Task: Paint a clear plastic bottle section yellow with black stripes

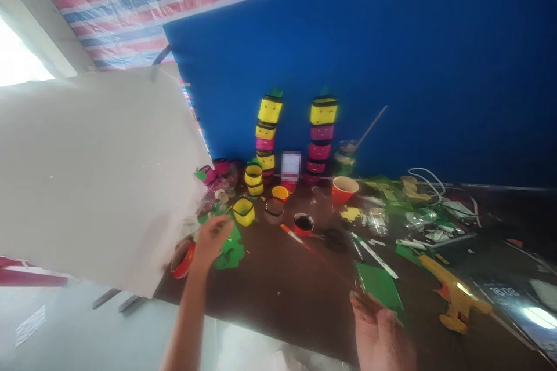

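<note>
My left hand (pixel 213 239) reaches over the left side of the table, its fingertips pinched together beside a yellow cup-shaped piece (pixel 243 211) with a dark rim. What the pinch holds, if anything, is too small to make out. Under that hand lie cut green paper pieces (pixel 230 252), and a red ring-like cup piece (pixel 183 259) sits left of the wrist. My right hand (pixel 378 324) is at the front edge, blurred, its fingers pressed together by a green sheet (pixel 379 285). Anything inside those fingers is hidden.
Two stacked yellow-and-pink cup figures (pixel 322 139) stand against the blue panel (pixel 391 58). A red paper cup (pixel 344 190), a green-white marker (pixel 375 256), scissors (pixel 335 239) and a yellow glue gun (pixel 456 295) lie rightward. A white board (pixel 96 174) leans at left.
</note>
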{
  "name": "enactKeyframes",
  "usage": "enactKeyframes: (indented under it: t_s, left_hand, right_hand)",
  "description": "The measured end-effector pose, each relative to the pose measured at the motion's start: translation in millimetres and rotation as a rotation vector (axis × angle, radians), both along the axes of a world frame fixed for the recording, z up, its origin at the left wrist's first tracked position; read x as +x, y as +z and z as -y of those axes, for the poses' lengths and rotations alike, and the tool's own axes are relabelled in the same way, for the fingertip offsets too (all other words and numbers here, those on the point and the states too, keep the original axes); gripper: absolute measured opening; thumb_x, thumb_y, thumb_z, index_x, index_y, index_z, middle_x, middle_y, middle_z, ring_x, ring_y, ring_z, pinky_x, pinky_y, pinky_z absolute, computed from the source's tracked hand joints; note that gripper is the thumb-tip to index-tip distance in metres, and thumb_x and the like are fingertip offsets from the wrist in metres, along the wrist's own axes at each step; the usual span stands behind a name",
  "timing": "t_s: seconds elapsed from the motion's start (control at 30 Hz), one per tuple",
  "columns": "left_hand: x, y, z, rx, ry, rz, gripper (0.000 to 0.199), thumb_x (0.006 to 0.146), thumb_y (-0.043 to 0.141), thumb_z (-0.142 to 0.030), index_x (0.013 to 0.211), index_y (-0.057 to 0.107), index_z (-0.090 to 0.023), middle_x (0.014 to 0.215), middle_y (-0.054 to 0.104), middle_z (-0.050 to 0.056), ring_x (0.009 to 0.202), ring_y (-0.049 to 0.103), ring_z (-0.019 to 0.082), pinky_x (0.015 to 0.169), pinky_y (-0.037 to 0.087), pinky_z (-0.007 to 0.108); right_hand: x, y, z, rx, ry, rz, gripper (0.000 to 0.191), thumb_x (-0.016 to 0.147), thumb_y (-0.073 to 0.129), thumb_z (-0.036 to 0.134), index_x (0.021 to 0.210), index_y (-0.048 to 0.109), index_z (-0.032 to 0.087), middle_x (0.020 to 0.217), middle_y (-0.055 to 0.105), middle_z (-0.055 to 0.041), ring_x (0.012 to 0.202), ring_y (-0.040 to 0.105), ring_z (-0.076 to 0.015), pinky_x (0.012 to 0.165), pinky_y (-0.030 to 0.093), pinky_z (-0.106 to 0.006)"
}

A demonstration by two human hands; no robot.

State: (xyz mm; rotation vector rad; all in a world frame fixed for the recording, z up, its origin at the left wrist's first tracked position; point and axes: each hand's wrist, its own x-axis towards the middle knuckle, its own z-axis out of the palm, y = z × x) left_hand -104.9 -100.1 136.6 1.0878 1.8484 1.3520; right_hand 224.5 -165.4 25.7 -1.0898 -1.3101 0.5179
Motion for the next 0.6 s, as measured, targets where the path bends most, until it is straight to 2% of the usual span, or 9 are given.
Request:
enactKeyframes:
  t_s: [0.1,0.17,0.23,0.4,0.5,0.6]
  left_hand:
    - [47,9.1,5,0.051,-0.250,0.329,0.026,0.070,0.074,-0.038,0.083,0.077,-0.016,0.076,0.071,0.008,0.067,0.059,0.016,0.062,0.044,0.025]
    - [70,17.0,8,0.090,-0.328,0.413,0.026,0.072,0.072,-0.040,0.080,0.078,-0.016,0.072,0.070,0.007,0.063,0.056,0.014,0.059,0.043,0.024]
    - [85,25.4,10,0.132,-0.388,0.399,0.023,0.076,0.070,-0.038,0.077,0.078,-0.016,0.074,0.070,0.007,0.066,0.056,0.014,0.061,0.042,0.023]
    - [97,37.3,8,0.192,-0.362,0.347,0.014,0.072,0.073,-0.030,0.067,0.075,-0.017,0.068,0.068,0.004,0.066,0.057,0.014,0.062,0.043,0.023]
    - [97,35.3,6,0.162,-0.347,0.354,0.013,0.070,0.074,-0.029,0.065,0.074,-0.017,0.066,0.069,0.004,0.064,0.057,0.013,0.061,0.043,0.023]
    - [99,29.1,7,0.159,-0.306,0.421,0.015,0.070,0.075,-0.031,0.067,0.073,-0.016,0.067,0.069,0.004,0.064,0.057,0.013,0.062,0.043,0.023]
  right_hand:
    - [-1,6.7,-1,-0.004,-0.019,-0.169,0.032,0.098,0.036,0.030,0.093,0.066,0.020,0.079,0.076,-0.0097,0.068,0.074,-0.0235,0.061,0.061,-0.036]
    - [-2,11.8,1,-0.030,0.006,-0.299,0.031,0.097,0.041,0.033,0.089,0.068,0.021,0.078,0.076,-0.0082,0.066,0.074,-0.0219,0.059,0.061,-0.034]
    - [-2,14.9,4,-0.054,0.030,-0.387,0.030,0.096,0.044,0.034,0.087,0.069,0.021,0.076,0.076,-0.0081,0.066,0.074,-0.0215,0.059,0.062,-0.033]
    - [-3,13.4,9,-0.064,0.039,-0.448,0.030,0.095,0.046,0.033,0.082,0.071,0.021,0.076,0.077,-0.0074,0.066,0.074,-0.0200,0.060,0.062,-0.031]
    - [-4,13.1,8,-0.084,0.064,-0.528,0.025,0.092,0.054,0.035,0.080,0.071,0.022,0.076,0.077,-0.0060,0.066,0.074,-0.0184,0.061,0.062,-0.028]
    - [-7,18.1,7,-0.097,0.074,-0.570,0.021,0.087,0.059,0.039,0.085,0.072,0.022,0.076,0.077,-0.0057,0.066,0.073,-0.0190,0.063,0.062,-0.030]
